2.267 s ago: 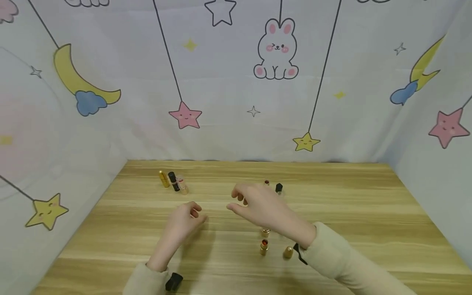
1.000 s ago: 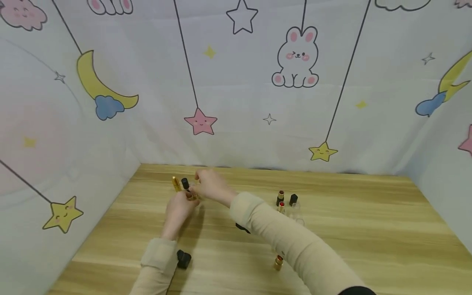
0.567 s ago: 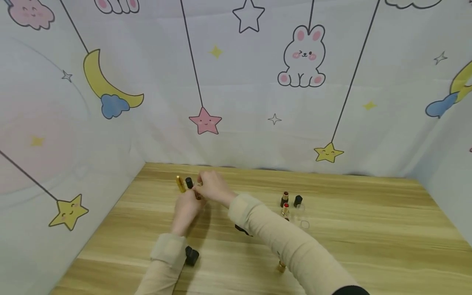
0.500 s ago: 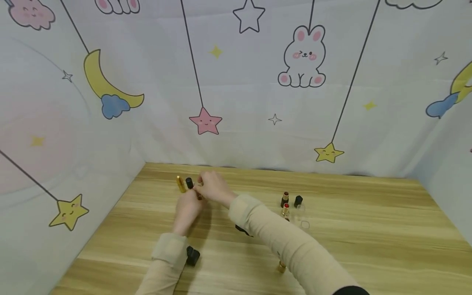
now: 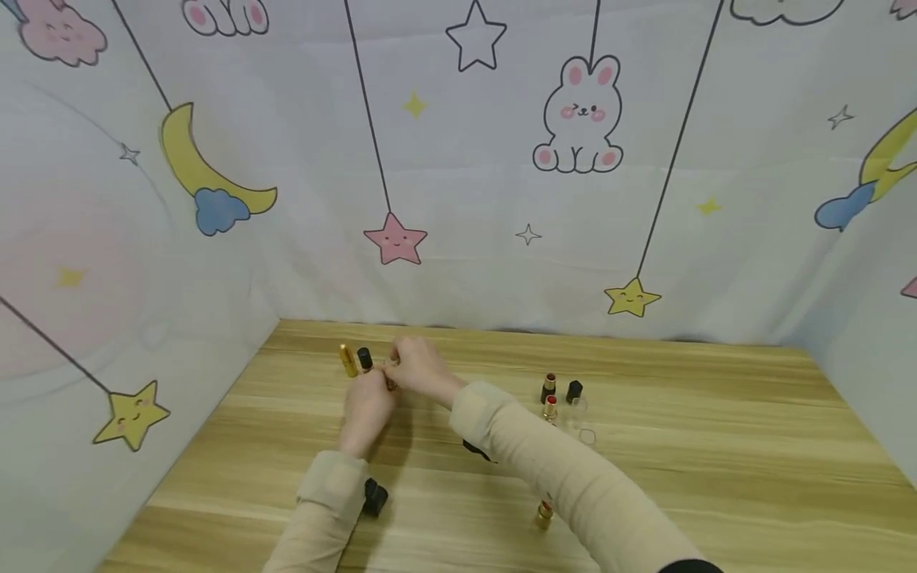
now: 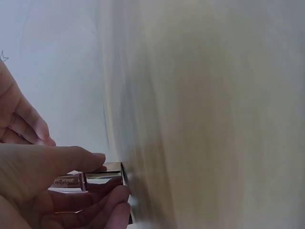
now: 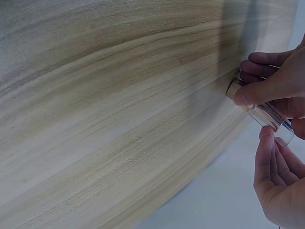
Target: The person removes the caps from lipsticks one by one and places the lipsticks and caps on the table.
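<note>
At the far left of the table, both hands meet on a lipstick with a gold base and a clear cap. My left hand grips the shiny base between thumb and fingers. Its lower end is at the wood in the left wrist view, where the lipstick shows best. My right hand pinches the clear cap's upper end. In the head view the hands hide most of this lipstick. Just left of them stand a black lipstick and a gold lipstick.
Uncapped lipsticks stand right of centre: a dark-based lipstick, a gold lipstick and, nearer, another gold lipstick. Beside them are a black cap and clear caps. The right sleeve hides part of the table. A patterned curtain closes the back.
Both hands were apart and held nothing over mid-table; they have moved to the far left and taken hold of the clear-capped lipstick. Over the last half second they have barely moved.
</note>
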`<act>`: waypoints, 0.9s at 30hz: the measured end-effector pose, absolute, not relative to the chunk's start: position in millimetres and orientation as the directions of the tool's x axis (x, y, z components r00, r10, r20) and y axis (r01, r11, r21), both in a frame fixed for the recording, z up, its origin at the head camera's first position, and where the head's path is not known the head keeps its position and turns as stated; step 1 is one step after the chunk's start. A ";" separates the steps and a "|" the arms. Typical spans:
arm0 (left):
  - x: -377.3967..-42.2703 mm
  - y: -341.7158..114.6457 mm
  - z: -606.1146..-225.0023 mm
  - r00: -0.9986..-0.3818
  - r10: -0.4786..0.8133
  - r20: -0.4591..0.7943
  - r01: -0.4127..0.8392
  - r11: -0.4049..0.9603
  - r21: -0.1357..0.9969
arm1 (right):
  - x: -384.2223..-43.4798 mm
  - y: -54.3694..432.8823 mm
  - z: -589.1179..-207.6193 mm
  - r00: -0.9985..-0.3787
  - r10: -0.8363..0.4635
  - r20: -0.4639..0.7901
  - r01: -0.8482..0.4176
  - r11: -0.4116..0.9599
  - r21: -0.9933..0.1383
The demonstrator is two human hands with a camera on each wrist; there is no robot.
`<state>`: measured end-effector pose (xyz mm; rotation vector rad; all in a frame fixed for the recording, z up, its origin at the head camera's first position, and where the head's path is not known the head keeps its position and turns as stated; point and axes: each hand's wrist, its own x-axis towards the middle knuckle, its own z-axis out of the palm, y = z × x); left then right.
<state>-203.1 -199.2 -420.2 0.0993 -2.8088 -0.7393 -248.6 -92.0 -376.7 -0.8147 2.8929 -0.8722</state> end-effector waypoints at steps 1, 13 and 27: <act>-202.3 -198.3 -419.2 -0.968 -0.117 0.223 0.005 0.877 0.480 | -248.2 -90.6 -376.8 -0.865 -0.484 0.136 -0.478 0.708 -0.520; -189.4 -188.8 -405.9 -0.975 -0.111 0.191 0.006 0.850 0.527 | -236.4 -63.6 -361.4 -0.861 -0.494 0.121 -0.463 0.665 -0.586; -162.4 -154.9 -370.0 -0.955 -0.067 0.288 0.149 0.731 0.666 | -211.6 10.5 -325.7 -0.875 -0.449 0.181 -0.429 0.545 -0.720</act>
